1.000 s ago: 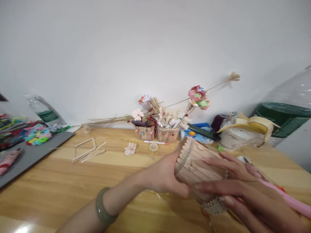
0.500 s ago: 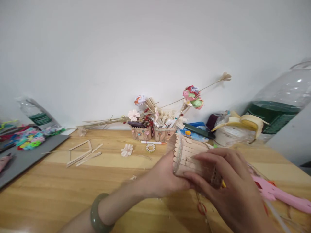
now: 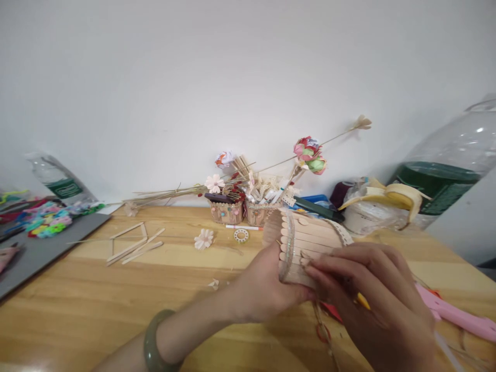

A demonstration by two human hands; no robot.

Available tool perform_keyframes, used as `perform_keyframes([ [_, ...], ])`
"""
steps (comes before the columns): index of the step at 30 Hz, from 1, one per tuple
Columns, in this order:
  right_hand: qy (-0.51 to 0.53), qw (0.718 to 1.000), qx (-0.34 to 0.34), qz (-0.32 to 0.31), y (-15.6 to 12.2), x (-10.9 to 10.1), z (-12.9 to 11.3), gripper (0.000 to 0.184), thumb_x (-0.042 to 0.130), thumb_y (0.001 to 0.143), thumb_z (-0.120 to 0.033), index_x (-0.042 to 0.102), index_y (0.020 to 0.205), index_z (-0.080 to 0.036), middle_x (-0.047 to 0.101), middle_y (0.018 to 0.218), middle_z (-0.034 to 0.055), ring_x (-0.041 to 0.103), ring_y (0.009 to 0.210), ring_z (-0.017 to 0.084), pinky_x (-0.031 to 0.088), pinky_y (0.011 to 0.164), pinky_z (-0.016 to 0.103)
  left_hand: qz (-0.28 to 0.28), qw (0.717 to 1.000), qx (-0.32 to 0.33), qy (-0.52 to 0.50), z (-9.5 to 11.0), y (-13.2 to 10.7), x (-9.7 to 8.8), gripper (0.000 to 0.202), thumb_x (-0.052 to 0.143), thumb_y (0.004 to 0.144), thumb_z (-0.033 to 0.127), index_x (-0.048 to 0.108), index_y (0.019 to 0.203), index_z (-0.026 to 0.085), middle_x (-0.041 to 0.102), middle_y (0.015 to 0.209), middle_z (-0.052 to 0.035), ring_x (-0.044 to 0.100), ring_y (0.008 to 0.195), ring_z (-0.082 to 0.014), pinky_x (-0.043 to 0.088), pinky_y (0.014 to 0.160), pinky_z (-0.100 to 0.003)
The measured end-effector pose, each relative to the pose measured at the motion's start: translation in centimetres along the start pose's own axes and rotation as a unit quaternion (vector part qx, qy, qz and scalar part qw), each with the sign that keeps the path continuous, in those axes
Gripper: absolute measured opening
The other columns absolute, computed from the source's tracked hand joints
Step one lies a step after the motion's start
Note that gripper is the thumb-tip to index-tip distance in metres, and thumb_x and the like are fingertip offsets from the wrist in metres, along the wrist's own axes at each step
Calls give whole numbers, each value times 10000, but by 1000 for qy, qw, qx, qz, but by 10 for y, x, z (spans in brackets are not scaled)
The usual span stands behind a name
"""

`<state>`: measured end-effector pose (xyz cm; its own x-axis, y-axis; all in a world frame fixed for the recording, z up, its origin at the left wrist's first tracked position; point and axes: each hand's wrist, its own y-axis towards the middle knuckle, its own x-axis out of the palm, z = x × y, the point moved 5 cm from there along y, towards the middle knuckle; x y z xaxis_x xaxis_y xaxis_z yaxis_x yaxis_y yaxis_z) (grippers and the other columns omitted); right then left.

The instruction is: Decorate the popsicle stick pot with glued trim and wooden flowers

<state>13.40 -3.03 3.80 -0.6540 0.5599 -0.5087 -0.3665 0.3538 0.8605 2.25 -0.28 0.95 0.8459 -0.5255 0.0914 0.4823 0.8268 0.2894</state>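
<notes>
A round holder made of pale craft sticks (image 3: 310, 235) lies tilted in my left hand (image 3: 267, 289), which is closed around its near end. A glittery trim runs around the holder's left end, and a lace-like band circles the right end. My right hand (image 3: 372, 294) pinches thumb and fingers together at the holder's side. At its fingertips a small pale petal-like piece (image 3: 305, 257) rests against the sticks. The holder's underside is hidden by both hands.
Two decorated stick holders (image 3: 227, 213) filled with flowers stand by the wall. Loose sticks (image 3: 134, 248), a pale flower (image 3: 203, 239) and a tape ring (image 3: 241, 235) lie on the table. A pink glue gun (image 3: 457, 312) lies at right, near a banana peel (image 3: 405, 199) and large bottle (image 3: 437, 181).
My right fingers have drawn together into a pinch at the small piece and shifted slightly down the holder's side. The holder has turned a little, showing more of its lace-like band.
</notes>
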Motion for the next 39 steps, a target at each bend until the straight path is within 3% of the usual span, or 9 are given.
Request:
perform_keyframes([
  [6, -30, 999, -26, -37, 3, 3, 4, 72, 511, 865, -219, 518, 793, -224, 592, 732, 29, 526, 695, 182, 408, 582, 323, -6, 999, 13, 29, 1, 1, -2, 411, 619, 719, 114, 585, 1122, 193, 622, 1181, -39, 553, 1119, -210, 409, 984, -323],
  [9, 24, 998, 47, -17, 11, -6, 15, 155, 461, 891, -268, 466, 742, -229, 547, 712, 18, 540, 651, 140, 450, 552, 266, -1, 999, -8, 40, -3, 0, -6, 441, 642, 695, 132, 567, 1128, 169, 630, 1163, -60, 567, 1096, -229, 433, 951, -333],
  [14, 170, 971, 169, 11, 13, -19, 29, 92, 452, 886, -246, 461, 795, -250, 588, 689, -10, 574, 546, 102, 473, 447, 187, 8, 998, -58, 24, -11, -2, -8, 546, 662, 666, 133, 503, 1188, 121, 604, 1203, -112, 561, 1108, -245, 436, 947, -343],
  [19, 49, 994, 54, -76, 7, -7, 12, 56, 531, 854, -278, 547, 832, -229, 612, 733, 12, 601, 642, 136, 497, 542, 245, -3, 1000, -24, -8, -5, 1, -2, 461, 625, 715, 128, 538, 1167, 150, 613, 1194, -76, 559, 1114, -216, 427, 961, -315],
  [22, 15, 996, 20, -84, 4, 3, 5, 74, 509, 867, -223, 560, 817, -206, 609, 780, 34, 595, 717, 147, 491, 622, 270, 7, 1000, -7, 11, -2, 1, 0, 398, 583, 760, 125, 556, 1155, 175, 615, 1191, -49, 561, 1098, -185, 419, 967, -296],
  [26, 25, 996, 37, -78, 4, 11, 3, 111, 507, 867, -199, 566, 773, -204, 598, 738, 23, 584, 691, 136, 473, 602, 252, 24, 997, 21, 66, 1, 1, 1, 365, 538, 797, 128, 580, 1144, 234, 610, 1199, 2, 544, 1110, -166, 395, 1001, -296],
  [30, 34, 994, 70, -72, 4, 13, 3, 149, 483, 868, -200, 564, 743, -209, 601, 718, 14, 586, 658, 123, 468, 567, 229, 46, 984, 65, 158, 2, 1, -1, 374, 500, 803, 104, 586, 1147, 224, 615, 1193, -19, 525, 1148, -202, 367, 1041, -355],
  [36, 105, 983, 125, -81, 2, 14, 8, 118, 503, 818, -180, 503, 707, -219, 604, 724, 1, 597, 650, 110, 479, 540, 199, 70, 967, 56, 237, -3, 0, -5, 382, 485, 816, 145, 558, 1181, 230, 624, 1177, -45, 518, 1165, -242, 384, 1028, -410],
  [39, 126, 975, 175, -48, -1, 9, 14, 106, 516, 806, -181, 470, 723, -227, 628, 739, -14, 618, 664, 105, 498, 562, 190, 79, 963, 50, 254, -3, -2, -6, 353, 480, 821, 165, 572, 1156, 225, 625, 1172, -49, 526, 1152, -242, 402, 1009, -407],
])
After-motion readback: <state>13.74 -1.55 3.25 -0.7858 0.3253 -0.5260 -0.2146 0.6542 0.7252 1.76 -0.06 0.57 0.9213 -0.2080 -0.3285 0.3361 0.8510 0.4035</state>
